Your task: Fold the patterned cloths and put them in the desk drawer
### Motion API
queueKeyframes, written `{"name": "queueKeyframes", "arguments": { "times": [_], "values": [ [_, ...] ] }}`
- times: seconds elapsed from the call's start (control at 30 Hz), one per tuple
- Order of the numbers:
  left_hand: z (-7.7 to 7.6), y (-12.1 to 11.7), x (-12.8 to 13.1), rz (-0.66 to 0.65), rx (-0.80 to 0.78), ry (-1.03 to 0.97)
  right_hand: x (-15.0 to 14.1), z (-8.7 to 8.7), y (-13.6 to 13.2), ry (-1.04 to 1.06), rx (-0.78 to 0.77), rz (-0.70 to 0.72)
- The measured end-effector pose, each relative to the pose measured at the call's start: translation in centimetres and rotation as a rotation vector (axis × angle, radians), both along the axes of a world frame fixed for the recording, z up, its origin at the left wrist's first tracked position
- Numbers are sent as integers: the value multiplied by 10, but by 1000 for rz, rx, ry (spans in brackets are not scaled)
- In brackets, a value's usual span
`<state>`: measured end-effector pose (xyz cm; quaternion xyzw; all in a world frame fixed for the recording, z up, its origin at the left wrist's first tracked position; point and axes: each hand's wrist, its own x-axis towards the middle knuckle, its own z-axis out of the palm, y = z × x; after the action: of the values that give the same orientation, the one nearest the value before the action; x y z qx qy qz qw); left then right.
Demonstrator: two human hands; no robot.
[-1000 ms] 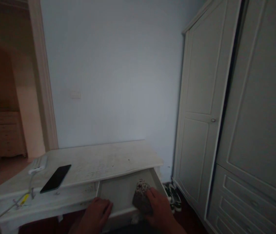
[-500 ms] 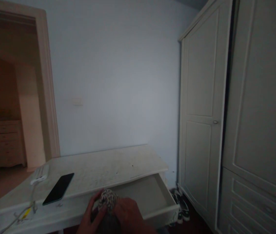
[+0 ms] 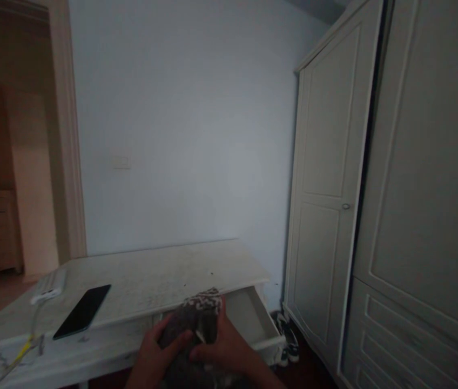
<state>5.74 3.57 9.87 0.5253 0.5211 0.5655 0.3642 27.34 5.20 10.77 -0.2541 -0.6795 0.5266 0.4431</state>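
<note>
A soft dark grey cloth bundle (image 3: pixel 178 321) with a black-and-white patterned part at its top is held in front of the desk, low in the view. My left hand (image 3: pixel 156 348) grips its left side, thumb across the front. Around the right side wraps my right hand (image 3: pixel 229 346), its thumb pressed on the front near a small pale patch. What kind of cloth item it is, I cannot make out. Behind the bundle, the pulled-out drawer (image 3: pixel 267 346) of the white desk (image 3: pixel 143 275) shows a bare grey bottom where it is visible.
On the desk's left lie a black phone (image 3: pixel 83 312) and a white box-like device (image 3: pixel 48 285) with a cable and yellow tag (image 3: pixel 23 350). Shoes (image 3: pixel 289 337) stand on the floor between desk and wardrobe (image 3: pixel 322 162). A doorway (image 3: pixel 77 162) opens at left.
The bundle has been turned and raised slightly, so more grey cloth shows and the patterned part lies at the upper right. My right hand has opened out around its side. The view has shifted right.
</note>
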Motion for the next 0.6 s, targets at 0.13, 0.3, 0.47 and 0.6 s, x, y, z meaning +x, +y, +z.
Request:
{"name": "queueKeyframes", "arguments": {
  "times": [0.13, 0.3, 0.47, 0.6],
  "values": [
    [28, 7, 13, -183, 40, 125, 17, -6, 9, 270, -82, -130],
    [55, 28, 25, -370, 149, 320, 74, 18, 10, -10, 124, -383],
    [67, 32, 73, -432, 340, 541, 126, 42, -18, -558, 800, -539],
    [18, 27, 81, -541, 267, 763, 150, -25, -33, -918, 1101, -517]
  ]
}}
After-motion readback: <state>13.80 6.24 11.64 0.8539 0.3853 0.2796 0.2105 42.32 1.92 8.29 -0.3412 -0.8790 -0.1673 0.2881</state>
